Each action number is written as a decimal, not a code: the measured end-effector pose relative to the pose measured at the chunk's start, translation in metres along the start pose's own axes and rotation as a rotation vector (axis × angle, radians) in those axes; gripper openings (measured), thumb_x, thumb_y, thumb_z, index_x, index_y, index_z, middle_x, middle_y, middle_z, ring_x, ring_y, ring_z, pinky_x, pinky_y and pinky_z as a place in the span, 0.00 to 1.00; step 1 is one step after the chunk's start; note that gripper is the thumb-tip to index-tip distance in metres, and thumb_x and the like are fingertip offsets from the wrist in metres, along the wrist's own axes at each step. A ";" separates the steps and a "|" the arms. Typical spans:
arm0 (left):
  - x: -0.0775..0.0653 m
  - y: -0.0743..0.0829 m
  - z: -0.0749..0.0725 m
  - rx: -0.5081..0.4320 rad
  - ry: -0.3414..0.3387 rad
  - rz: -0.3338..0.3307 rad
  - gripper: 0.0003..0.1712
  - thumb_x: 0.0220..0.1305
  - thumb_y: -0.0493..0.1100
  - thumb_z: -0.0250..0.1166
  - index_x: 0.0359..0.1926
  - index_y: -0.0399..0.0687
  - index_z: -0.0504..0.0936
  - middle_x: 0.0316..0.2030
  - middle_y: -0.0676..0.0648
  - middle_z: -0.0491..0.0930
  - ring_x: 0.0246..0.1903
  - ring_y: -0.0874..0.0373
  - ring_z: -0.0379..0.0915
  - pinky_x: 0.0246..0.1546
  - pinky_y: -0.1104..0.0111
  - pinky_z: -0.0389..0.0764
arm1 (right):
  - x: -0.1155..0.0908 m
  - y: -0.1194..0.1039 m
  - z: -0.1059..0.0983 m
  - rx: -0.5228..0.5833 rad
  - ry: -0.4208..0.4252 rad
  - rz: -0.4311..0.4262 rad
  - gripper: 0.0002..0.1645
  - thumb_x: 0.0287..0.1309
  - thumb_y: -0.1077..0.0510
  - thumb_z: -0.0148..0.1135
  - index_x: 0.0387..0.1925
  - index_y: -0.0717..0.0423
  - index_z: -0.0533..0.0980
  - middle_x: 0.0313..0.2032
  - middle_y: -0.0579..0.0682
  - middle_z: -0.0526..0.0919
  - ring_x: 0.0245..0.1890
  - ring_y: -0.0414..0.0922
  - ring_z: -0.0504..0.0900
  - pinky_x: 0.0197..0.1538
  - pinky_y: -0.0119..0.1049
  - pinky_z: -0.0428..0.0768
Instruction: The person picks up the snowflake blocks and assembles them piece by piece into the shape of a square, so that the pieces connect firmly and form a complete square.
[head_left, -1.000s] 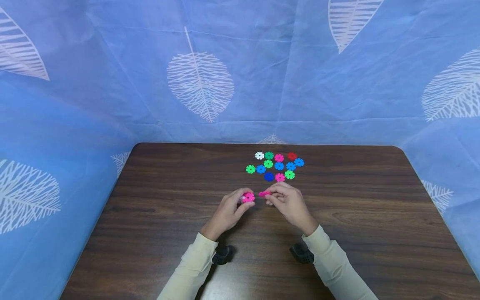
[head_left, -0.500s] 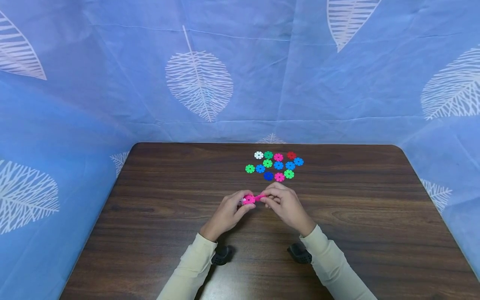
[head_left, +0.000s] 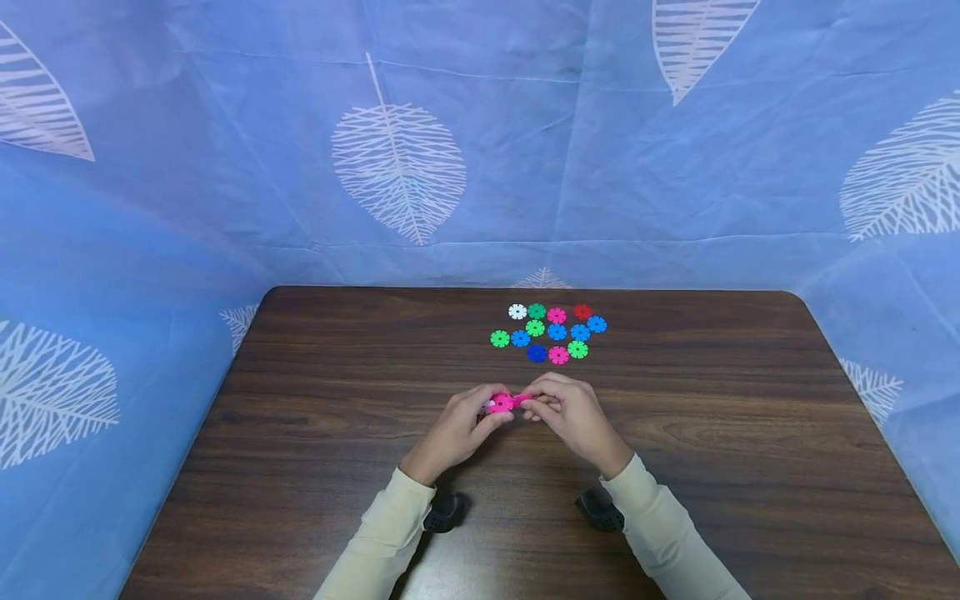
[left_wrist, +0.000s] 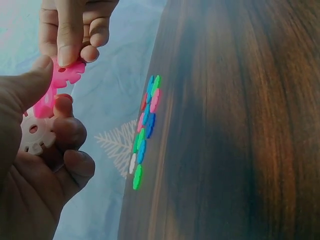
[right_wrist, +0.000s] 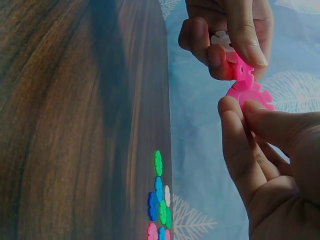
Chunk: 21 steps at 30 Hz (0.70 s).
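Observation:
My left hand (head_left: 453,429) grips a pink notched building disc (head_left: 500,404) between thumb and fingers. A white notched disc (left_wrist: 45,135) joins that pink one and sits partly covered by the palm and fingers. Opposite it, my right hand (head_left: 573,417) pinches a second pink notched disc (right_wrist: 260,95) by its edge. In the right wrist view the two pink discs meet rim to rim, turned at an angle to each other. Both hands are close together over the middle of the table.
Several loose notched discs lie flat near the far edge of the brown wooden table (head_left: 337,375), among them a white disc (head_left: 517,312), a red disc (head_left: 583,312) and a dark blue disc (head_left: 537,353). A blue leaf-print cloth (head_left: 525,167) hangs behind.
My right hand has brought its pink disc left and slightly down, from apart to against the left hand's pink disc. The left hand has barely moved; the loose discs lie as before.

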<state>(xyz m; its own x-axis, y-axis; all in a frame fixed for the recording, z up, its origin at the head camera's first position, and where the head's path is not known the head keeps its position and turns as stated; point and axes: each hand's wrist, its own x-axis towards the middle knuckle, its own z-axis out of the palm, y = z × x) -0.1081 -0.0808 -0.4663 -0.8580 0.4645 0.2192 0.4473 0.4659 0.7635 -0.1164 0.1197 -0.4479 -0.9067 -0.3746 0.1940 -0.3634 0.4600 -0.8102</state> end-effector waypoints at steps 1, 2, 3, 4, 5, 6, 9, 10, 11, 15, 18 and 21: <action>0.000 0.001 0.000 0.001 0.000 -0.002 0.19 0.66 0.49 0.58 0.51 0.40 0.76 0.37 0.50 0.79 0.33 0.63 0.72 0.36 0.74 0.79 | 0.000 0.000 0.000 0.002 0.000 0.002 0.06 0.53 0.65 0.66 0.35 0.58 0.82 0.35 0.47 0.82 0.30 0.34 0.84 0.36 0.22 0.82; 0.000 0.001 0.000 0.004 0.000 -0.003 0.19 0.66 0.49 0.58 0.51 0.40 0.75 0.37 0.50 0.79 0.33 0.63 0.72 0.36 0.74 0.79 | 0.000 0.001 0.000 -0.002 0.002 0.000 0.06 0.52 0.65 0.66 0.35 0.57 0.82 0.35 0.47 0.82 0.30 0.34 0.84 0.36 0.22 0.82; 0.001 0.002 0.000 0.012 -0.002 -0.002 0.19 0.66 0.48 0.58 0.51 0.40 0.75 0.36 0.50 0.79 0.32 0.64 0.71 0.36 0.74 0.79 | 0.000 0.001 0.000 -0.002 0.003 -0.001 0.06 0.52 0.66 0.66 0.35 0.57 0.82 0.35 0.47 0.82 0.30 0.34 0.84 0.36 0.22 0.82; 0.001 0.002 0.000 0.019 -0.004 0.002 0.19 0.66 0.48 0.58 0.51 0.40 0.75 0.36 0.50 0.79 0.32 0.64 0.71 0.35 0.74 0.78 | 0.000 0.001 0.000 -0.004 0.005 0.001 0.06 0.52 0.65 0.66 0.35 0.57 0.82 0.35 0.46 0.82 0.30 0.34 0.83 0.36 0.22 0.82; 0.002 0.003 -0.001 0.026 -0.004 0.008 0.18 0.66 0.48 0.58 0.50 0.40 0.75 0.35 0.50 0.79 0.31 0.64 0.71 0.35 0.75 0.78 | 0.000 0.001 0.000 0.004 0.004 0.000 0.06 0.52 0.66 0.66 0.35 0.56 0.83 0.35 0.46 0.82 0.30 0.35 0.83 0.36 0.23 0.82; 0.002 0.003 -0.001 0.034 -0.005 0.011 0.18 0.66 0.48 0.58 0.50 0.40 0.76 0.35 0.50 0.78 0.31 0.64 0.70 0.34 0.75 0.78 | 0.001 0.001 -0.001 0.012 -0.001 -0.002 0.06 0.53 0.65 0.66 0.35 0.56 0.83 0.35 0.46 0.83 0.30 0.35 0.83 0.36 0.23 0.82; 0.002 0.005 -0.003 0.044 -0.006 0.026 0.16 0.67 0.47 0.58 0.48 0.40 0.76 0.34 0.50 0.78 0.29 0.64 0.70 0.33 0.76 0.77 | 0.003 0.001 -0.002 0.044 -0.029 -0.006 0.06 0.53 0.65 0.66 0.35 0.56 0.83 0.35 0.47 0.83 0.30 0.36 0.84 0.37 0.25 0.83; 0.002 0.005 -0.004 0.044 -0.006 0.025 0.16 0.66 0.46 0.58 0.48 0.40 0.76 0.33 0.49 0.78 0.29 0.64 0.69 0.32 0.76 0.77 | 0.004 0.001 -0.002 0.055 -0.038 -0.011 0.06 0.53 0.65 0.66 0.35 0.57 0.83 0.34 0.48 0.83 0.30 0.37 0.84 0.36 0.26 0.83; 0.002 0.006 -0.004 0.041 -0.009 0.024 0.16 0.66 0.47 0.59 0.47 0.40 0.76 0.33 0.50 0.78 0.29 0.64 0.69 0.32 0.76 0.76 | 0.004 0.001 -0.002 0.067 -0.050 -0.014 0.06 0.53 0.65 0.65 0.35 0.57 0.83 0.34 0.48 0.83 0.29 0.37 0.84 0.36 0.27 0.83; 0.003 0.007 -0.003 0.036 -0.026 0.032 0.15 0.66 0.47 0.59 0.47 0.40 0.76 0.34 0.50 0.79 0.29 0.64 0.70 0.33 0.77 0.77 | 0.005 0.000 -0.003 0.065 -0.076 -0.023 0.06 0.53 0.66 0.65 0.34 0.59 0.82 0.34 0.50 0.84 0.29 0.37 0.84 0.36 0.27 0.84; 0.003 0.006 -0.001 0.036 -0.033 0.036 0.15 0.66 0.46 0.60 0.47 0.40 0.76 0.35 0.49 0.80 0.30 0.64 0.70 0.33 0.76 0.77 | 0.004 0.000 -0.004 0.061 -0.090 -0.014 0.06 0.53 0.66 0.65 0.35 0.59 0.82 0.34 0.51 0.84 0.29 0.36 0.83 0.36 0.27 0.84; 0.002 0.005 -0.002 0.020 -0.044 0.016 0.16 0.65 0.45 0.61 0.49 0.40 0.76 0.37 0.48 0.81 0.31 0.63 0.73 0.36 0.75 0.79 | 0.003 0.000 -0.003 0.061 -0.093 0.000 0.06 0.53 0.66 0.65 0.35 0.60 0.82 0.34 0.51 0.84 0.28 0.36 0.83 0.36 0.26 0.83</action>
<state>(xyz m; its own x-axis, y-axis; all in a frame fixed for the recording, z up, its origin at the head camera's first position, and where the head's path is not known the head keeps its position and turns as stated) -0.1081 -0.0786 -0.4610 -0.8390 0.5043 0.2044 0.4664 0.4729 0.7476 -0.1200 0.1209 -0.4456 -0.8818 -0.4491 0.1439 -0.3471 0.4115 -0.8427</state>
